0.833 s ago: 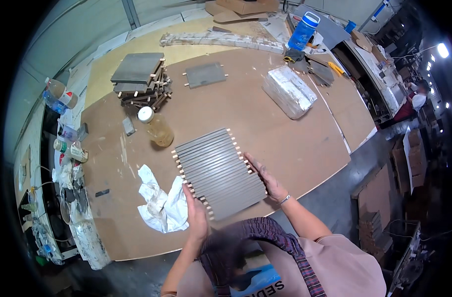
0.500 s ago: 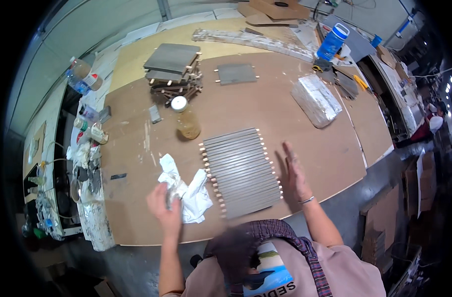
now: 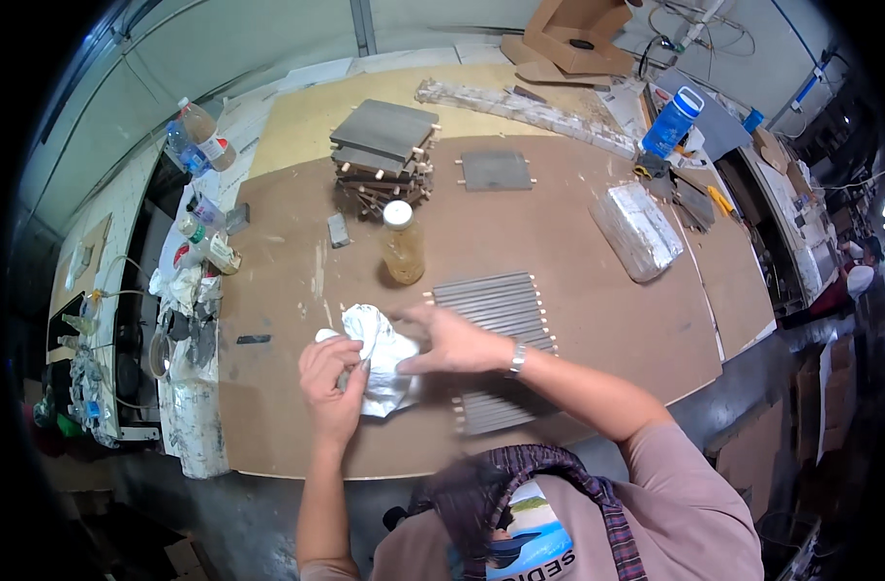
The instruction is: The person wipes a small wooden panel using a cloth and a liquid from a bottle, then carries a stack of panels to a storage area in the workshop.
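Note:
A crumpled white cloth (image 3: 382, 363) lies on the brown worktable (image 3: 578, 300) near its front edge. My left hand (image 3: 331, 380) grips the cloth's left side. My right hand (image 3: 446, 339) reaches across from the right, fingers spread, touching the top of the cloth. Just right of the hands lies a flat grey slatted panel (image 3: 496, 320) with wooden dowels sticking out of its sides; my right forearm crosses its lower part.
A jar of amber liquid (image 3: 402, 243) stands behind the cloth. Further back are a stack of grey panels (image 3: 382, 155) and a single small panel (image 3: 497, 169). A clear plastic packet (image 3: 639, 230) lies right. Bottles and clutter (image 3: 196, 281) line the left edge.
Both hands left the slatted panel's edges and moved left to the white cloth. My left hand took hold of it, and my right hand crossed over the panel to touch it.

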